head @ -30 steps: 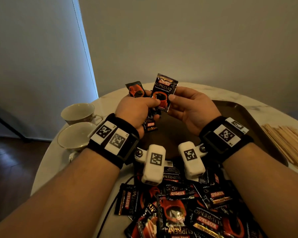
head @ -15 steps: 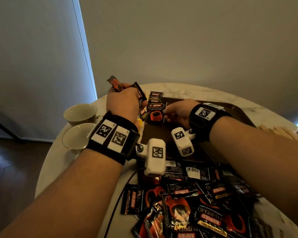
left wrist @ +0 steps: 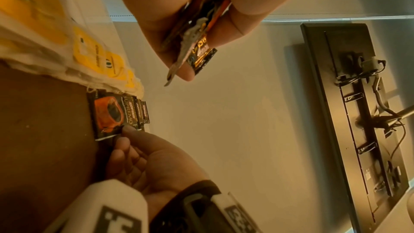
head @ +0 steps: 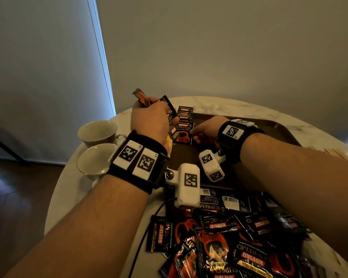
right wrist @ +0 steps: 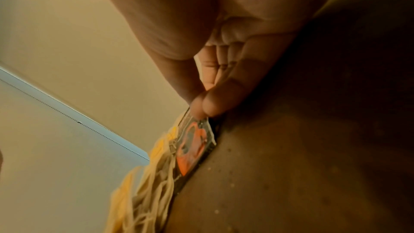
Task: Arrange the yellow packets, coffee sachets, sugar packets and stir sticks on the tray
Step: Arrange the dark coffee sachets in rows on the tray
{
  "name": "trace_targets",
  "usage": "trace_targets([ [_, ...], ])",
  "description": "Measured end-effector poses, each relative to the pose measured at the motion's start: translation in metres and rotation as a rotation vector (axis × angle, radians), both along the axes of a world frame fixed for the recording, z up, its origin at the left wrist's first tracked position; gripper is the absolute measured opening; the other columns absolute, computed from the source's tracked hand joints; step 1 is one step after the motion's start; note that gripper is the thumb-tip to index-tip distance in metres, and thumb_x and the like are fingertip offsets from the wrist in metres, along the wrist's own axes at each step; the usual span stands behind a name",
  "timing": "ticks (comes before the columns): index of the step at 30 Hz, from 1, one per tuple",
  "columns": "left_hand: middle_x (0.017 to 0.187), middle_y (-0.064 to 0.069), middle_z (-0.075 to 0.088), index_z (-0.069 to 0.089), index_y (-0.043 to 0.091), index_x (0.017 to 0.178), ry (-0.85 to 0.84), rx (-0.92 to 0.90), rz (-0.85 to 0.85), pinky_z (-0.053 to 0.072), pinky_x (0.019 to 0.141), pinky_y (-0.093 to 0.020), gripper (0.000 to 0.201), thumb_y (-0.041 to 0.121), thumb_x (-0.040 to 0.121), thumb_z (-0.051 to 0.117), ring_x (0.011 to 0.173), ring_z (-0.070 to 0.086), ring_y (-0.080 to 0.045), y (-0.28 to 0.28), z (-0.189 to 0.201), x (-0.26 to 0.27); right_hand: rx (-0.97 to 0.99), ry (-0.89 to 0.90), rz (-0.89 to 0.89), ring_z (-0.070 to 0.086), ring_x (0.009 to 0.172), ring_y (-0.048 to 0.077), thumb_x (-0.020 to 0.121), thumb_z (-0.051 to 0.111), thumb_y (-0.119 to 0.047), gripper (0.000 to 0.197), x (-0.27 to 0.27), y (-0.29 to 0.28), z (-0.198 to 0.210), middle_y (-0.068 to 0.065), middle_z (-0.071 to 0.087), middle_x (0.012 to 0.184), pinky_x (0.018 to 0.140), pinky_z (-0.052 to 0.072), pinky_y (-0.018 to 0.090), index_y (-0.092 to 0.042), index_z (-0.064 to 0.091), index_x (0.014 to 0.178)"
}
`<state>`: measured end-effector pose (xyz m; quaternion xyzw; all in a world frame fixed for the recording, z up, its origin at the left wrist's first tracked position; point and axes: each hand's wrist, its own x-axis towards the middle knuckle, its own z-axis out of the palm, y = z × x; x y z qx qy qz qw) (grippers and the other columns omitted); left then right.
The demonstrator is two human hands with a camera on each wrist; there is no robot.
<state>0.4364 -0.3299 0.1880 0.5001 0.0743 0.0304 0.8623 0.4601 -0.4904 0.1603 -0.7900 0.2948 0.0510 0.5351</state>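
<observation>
Left hand (head: pixel 151 121) grips spare sachets (left wrist: pixel 199 49); right hand (head: pixel 204 131) pinches tray (head: pixel 273 127) sachet (head: pixel 183 133), cups (head: pixel 97 131) probably empty

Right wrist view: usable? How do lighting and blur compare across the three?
Right wrist view: dim, warm cast, soft; the tray is near-black, though the fingers on the coffee sachet read. Left wrist view: sharper, the left hand clear, yellow packets blurred at the edge. Head view: dim, sachet print legible, edges bowed by the wide lens.
</observation>
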Motion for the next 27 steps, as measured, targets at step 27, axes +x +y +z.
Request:
trace_targets([
  [27,0.11,-0.02,0.077,0.068,0.005,0.12,0.11,0.059,-0.492,0.058,0.063,-0.036,0.04,0.02,0.085,0.081,0.096,0.076,-0.034,-0.012,-0.012,-0.015,0.703,-0.56,0.058,0.062,0.064,0.008,0.102,0.057,-0.013,0.008,-0.074,-0.013,0.003,0.003,0.067,0.085,0.068,0.06,0.029,-0.011,0.065,0.103],
])
